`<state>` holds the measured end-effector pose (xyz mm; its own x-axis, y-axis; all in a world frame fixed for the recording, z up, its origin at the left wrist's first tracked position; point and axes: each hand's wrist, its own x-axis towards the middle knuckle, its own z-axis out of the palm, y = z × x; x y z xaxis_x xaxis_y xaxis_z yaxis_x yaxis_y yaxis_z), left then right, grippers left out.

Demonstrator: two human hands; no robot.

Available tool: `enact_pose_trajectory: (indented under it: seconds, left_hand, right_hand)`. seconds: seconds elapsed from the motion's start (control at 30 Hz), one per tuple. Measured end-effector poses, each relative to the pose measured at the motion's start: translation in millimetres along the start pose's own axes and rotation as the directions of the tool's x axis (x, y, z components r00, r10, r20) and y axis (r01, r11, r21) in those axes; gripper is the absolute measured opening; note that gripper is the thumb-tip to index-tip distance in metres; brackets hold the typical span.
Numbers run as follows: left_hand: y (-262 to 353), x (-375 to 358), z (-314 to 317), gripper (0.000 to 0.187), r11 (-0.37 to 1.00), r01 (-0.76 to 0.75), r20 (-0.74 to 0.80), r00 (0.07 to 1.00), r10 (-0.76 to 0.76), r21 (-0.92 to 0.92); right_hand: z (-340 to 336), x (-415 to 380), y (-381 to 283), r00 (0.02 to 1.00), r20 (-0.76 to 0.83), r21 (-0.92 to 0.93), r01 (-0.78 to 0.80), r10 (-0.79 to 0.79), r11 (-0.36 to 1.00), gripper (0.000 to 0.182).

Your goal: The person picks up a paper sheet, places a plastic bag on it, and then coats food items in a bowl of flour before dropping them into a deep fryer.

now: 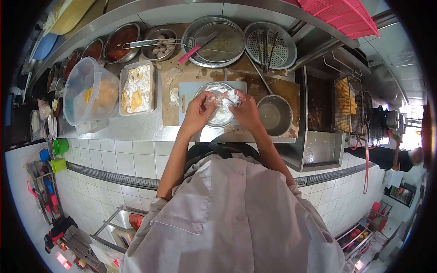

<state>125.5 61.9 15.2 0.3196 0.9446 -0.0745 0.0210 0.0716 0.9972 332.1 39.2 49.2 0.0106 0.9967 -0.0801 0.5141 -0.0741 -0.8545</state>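
Note:
Over a metal bowl of white flour (220, 119), both of my hands work close together with flour on the fingertips. My right hand (246, 110) is closed around a white flour-coated piece (231, 97); what lies under the coating cannot be made out. Pinched fingers of my left hand (199, 109) meet at the bowl's left side, and whatever they hold is hidden. Beneath the bowl lies a pale cutting board (185, 91). To the left is a clear rectangular tub (137, 88) of yellow pieces under white flour.
A large clear plastic tub (75, 98) stands far left. Right of the board sits a steel pot (274, 116). Behind are a pink-handled knife (196, 48) on a strainer and a colander with tongs (268, 45). A fryer basket (348, 104) and another person (389, 157) are at right.

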Motion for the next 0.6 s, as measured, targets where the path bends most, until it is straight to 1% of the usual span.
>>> enact_pose_trajectory:
  seconds: [0.07,0.1,0.17,0.2,0.23,0.3,0.33,0.37,0.4,0.43,0.47,0.57,0.6]
  left_hand:
    - [10.4,3.1,-6.8,0.016,0.995,-0.014,0.013,1.0,0.012,0.1]
    - [10.3,7.6,-11.9,0.017,0.993,-0.04,0.018,0.999,0.038,0.113]
    - [8.4,21.7,-24.6,0.017,0.986,-0.087,0.031,0.996,0.084,0.139]
    - [23.8,27.3,-30.0,0.016,0.969,-0.175,0.0,0.984,0.178,0.177]
    - [34.3,31.0,-37.3,0.015,0.957,-0.187,-0.014,0.981,0.195,0.222]
    - [51.4,36.6,-53.5,0.014,0.923,-0.214,-0.033,0.971,0.236,0.319]
    - [55.2,34.3,-58.2,0.015,0.926,-0.161,-0.033,0.982,0.184,0.342]
    - [55.1,31.2,-59.9,0.016,0.909,-0.166,-0.014,0.982,0.186,0.382]
    - [51.2,26.7,-59.6,0.017,0.892,-0.172,0.007,0.982,0.187,0.418]
    - [45.7,22.9,-58.2,0.017,0.873,-0.18,0.028,0.982,0.187,0.453]
    - [38.9,19.0,-55.4,0.019,0.848,-0.193,0.031,0.978,0.205,0.493]
    - [26.3,1.6,-46.9,0.019,0.882,-0.074,-0.043,0.993,0.106,0.465]
    - [25.5,-4.7,-44.8,0.017,0.893,-0.053,-0.065,0.994,0.091,0.447]
  right_hand:
    - [2.8,3.5,2.2,0.997,-0.031,0.037,0.077,-0.076,0.996,0.046]
    - [4.2,5.3,3.5,0.993,-0.045,0.054,0.114,-0.112,0.992,0.045]
    - [0.2,11.7,-9.9,0.985,-0.095,0.146,0.16,-0.147,0.976,0.042]
    - [-0.5,15.3,-14.7,0.979,-0.121,0.192,0.185,-0.164,0.964,0.04]
    - [-0.7,19.3,-10.7,0.965,-0.109,0.056,0.246,-0.239,0.968,0.039]
    - [-2.5,27.0,-0.9,0.92,-0.065,-0.211,0.366,-0.387,0.906,0.036]
    - [-1.7,23.9,-3.7,0.955,0.091,-0.19,0.296,-0.284,0.936,0.029]
    - [9.9,27.5,13.5,0.907,0.102,-0.307,0.419,-0.408,0.855,0.028]
    - [30.3,32.5,45.5,0.845,0.128,-0.419,0.521,-0.519,0.744,0.027]
    - [42.3,36.6,62.5,0.77,0.169,-0.521,0.6,-0.616,0.607,0.026]
    - [43.7,34.3,51.5,0.748,0.206,-0.56,0.619,-0.631,0.551,0.02]
    - [58.7,43.5,48.1,0.728,0.333,-0.634,0.643,-0.599,0.429,0.014]
    - [58.9,46.2,48.5,0.696,0.313,-0.645,0.655,-0.647,0.393,0.011]
